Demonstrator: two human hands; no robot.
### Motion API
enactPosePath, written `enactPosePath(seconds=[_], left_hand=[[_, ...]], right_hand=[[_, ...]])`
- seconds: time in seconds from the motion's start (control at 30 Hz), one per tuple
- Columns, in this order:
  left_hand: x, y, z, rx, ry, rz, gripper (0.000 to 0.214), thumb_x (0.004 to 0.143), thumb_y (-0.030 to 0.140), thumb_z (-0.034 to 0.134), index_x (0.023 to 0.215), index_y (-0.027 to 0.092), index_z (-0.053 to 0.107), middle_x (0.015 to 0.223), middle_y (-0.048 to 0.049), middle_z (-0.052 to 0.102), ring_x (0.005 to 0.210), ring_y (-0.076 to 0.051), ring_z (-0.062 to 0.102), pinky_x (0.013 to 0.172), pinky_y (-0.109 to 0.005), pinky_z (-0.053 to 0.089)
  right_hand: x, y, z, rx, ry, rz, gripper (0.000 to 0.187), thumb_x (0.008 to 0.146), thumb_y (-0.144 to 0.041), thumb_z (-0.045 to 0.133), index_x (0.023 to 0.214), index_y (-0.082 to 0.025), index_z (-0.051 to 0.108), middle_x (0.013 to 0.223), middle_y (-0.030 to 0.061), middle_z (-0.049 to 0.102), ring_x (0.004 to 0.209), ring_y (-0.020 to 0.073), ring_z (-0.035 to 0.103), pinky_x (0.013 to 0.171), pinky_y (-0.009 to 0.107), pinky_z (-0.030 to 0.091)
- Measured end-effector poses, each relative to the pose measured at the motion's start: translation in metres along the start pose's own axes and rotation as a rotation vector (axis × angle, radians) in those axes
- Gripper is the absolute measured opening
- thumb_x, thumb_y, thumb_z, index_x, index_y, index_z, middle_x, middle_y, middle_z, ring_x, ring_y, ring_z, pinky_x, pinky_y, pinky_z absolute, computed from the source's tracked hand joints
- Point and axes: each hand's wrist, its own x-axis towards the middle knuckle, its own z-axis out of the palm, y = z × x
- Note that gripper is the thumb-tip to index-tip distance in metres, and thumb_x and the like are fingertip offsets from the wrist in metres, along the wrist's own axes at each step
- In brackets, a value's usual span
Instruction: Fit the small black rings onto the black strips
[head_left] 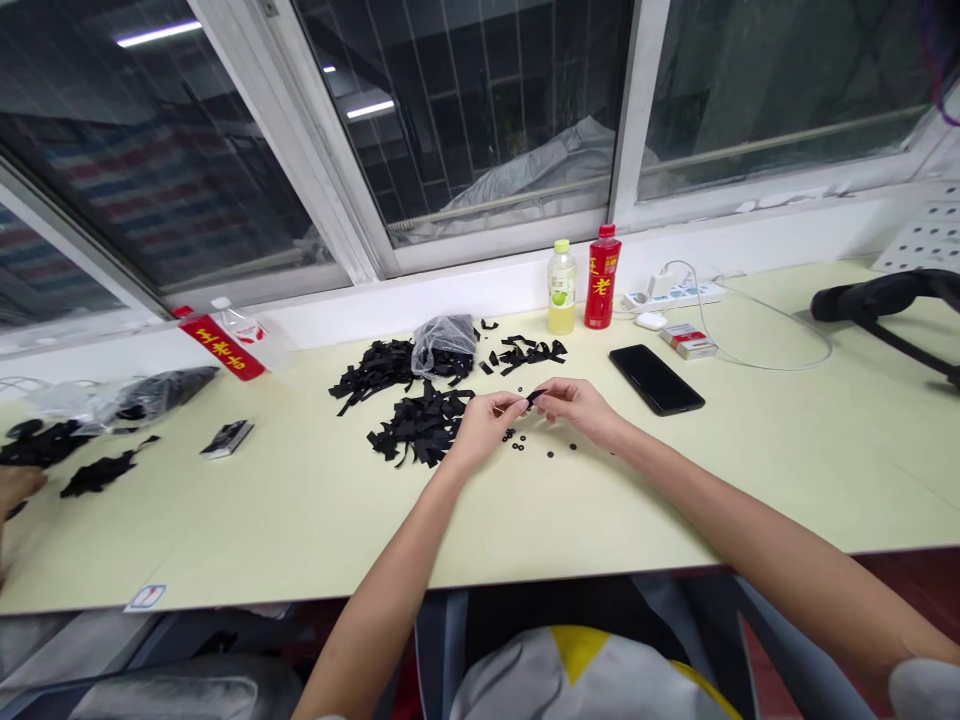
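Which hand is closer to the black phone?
Right hand: just left of the phone. Left hand: farther left, on the right hand's other side.

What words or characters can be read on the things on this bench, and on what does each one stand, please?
"王老" on the upright red bottle
"王老吉" on the red label of the bottle lying on its side
Too small or blurred to read: the small white-and-red box and the tag at the bench edge.
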Motion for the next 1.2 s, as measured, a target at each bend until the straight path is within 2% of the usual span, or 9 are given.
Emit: enactPosePath(seconds=[0.3,0.5,0.63,0.7,0.83,0.9,1.0,1.1,1.2], left_hand=[[-0.001,-0.005,0.005,-0.005,0.014,0.000,0.042,0.105,0.059,0.087,0.102,0.019,0.099,0.105,-0.0144,0.097,0.098,-0.031,0.084,0.091,-0.039,0.066],[-0.002,-0.005,0.003,0.035,0.028,0.029,0.052,0.106,0.071,0.091,0.100,0.020,0.098,0.094,-0.0104,0.092,0.085,-0.027,0.073,0.082,-0.039,0.060],[-0.004,-0.003,0.003,0.056,0.001,0.008,0.060,0.111,0.076,0.085,0.095,0.019,0.093,0.081,-0.0053,0.081,0.080,-0.024,0.066,0.077,-0.036,0.056],[-0.005,-0.003,0.007,0.025,-0.003,-0.002,0.061,0.112,0.077,0.085,0.098,0.019,0.093,0.085,-0.0068,0.084,0.083,-0.025,0.070,0.079,-0.036,0.058],[-0.004,-0.008,0.017,-0.102,-0.016,0.012,0.056,0.102,0.072,0.099,0.114,0.018,0.097,0.109,-0.0144,0.095,0.096,-0.028,0.082,0.088,-0.038,0.064],[-0.002,-0.011,0.016,-0.088,-0.009,0.017,0.052,0.102,0.070,0.100,0.111,0.019,0.097,0.105,-0.0133,0.094,0.094,-0.028,0.082,0.088,-0.038,0.065],[0.002,-0.014,-0.002,0.084,0.104,0.013,0.041,0.108,0.063,0.094,0.108,0.022,0.096,0.101,-0.0114,0.093,0.094,-0.031,0.082,0.091,-0.040,0.066],[0.003,-0.016,-0.032,0.472,0.356,-0.074,0.027,0.113,0.048,0.086,0.112,0.022,0.096,0.115,-0.0196,0.093,0.115,-0.042,0.082,0.108,-0.050,0.064],[0.000,-0.017,-0.056,0.852,0.520,-0.252,0.030,0.113,0.033,0.074,0.124,0.015,0.096,0.135,-0.0322,0.088,0.141,-0.055,0.074,0.122,-0.065,0.058]], right_hand=[[-0.003,-0.003,0.004,-0.079,-0.002,-0.036,0.049,0.073,-0.066,0.115,0.091,-0.026,0.091,0.098,0.0086,0.091,0.085,0.0244,0.073,0.076,0.039,0.062],[0.000,0.004,0.002,-0.119,0.018,-0.053,0.040,0.078,-0.062,0.111,0.089,-0.028,0.091,0.096,0.0097,0.088,0.087,0.0281,0.072,0.075,0.042,0.059],[0.000,0.009,0.003,-0.152,0.027,-0.048,0.047,0.082,-0.071,0.106,0.091,-0.028,0.088,0.093,0.0075,0.083,0.083,0.0259,0.067,0.080,0.044,0.058],[0.000,0.012,0.005,-0.167,0.029,-0.046,0.050,0.084,-0.074,0.103,0.091,-0.028,0.086,0.091,0.0065,0.082,0.084,0.0256,0.066,0.081,0.044,0.058],[0.000,0.015,0.008,-0.151,0.019,-0.044,0.051,0.083,-0.074,0.105,0.089,-0.028,0.084,0.090,0.0070,0.081,0.085,0.0265,0.067,0.080,0.044,0.059],[0.002,0.014,0.007,-0.124,0.034,-0.037,0.054,0.082,-0.077,0.107,0.089,-0.028,0.084,0.088,0.0068,0.082,0.084,0.0263,0.068,0.077,0.042,0.058],[0.007,0.011,-0.003,-0.083,0.094,-0.028,0.058,0.082,-0.081,0.106,0.093,-0.028,0.085,0.091,0.0079,0.084,0.089,0.0280,0.074,0.074,0.039,0.059],[0.012,0.009,-0.021,-0.147,0.225,-0.021,0.051,0.093,-0.076,0.098,0.098,-0.027,0.086,0.099,0.0112,0.088,0.098,0.0323,0.080,0.080,0.043,0.065],[0.015,0.008,-0.039,-0.477,0.343,-0.056,0.037,0.113,-0.059,0.078,0.110,-0.024,0.091,0.122,0.0184,0.095,0.119,0.0391,0.085,0.107,0.053,0.069]])
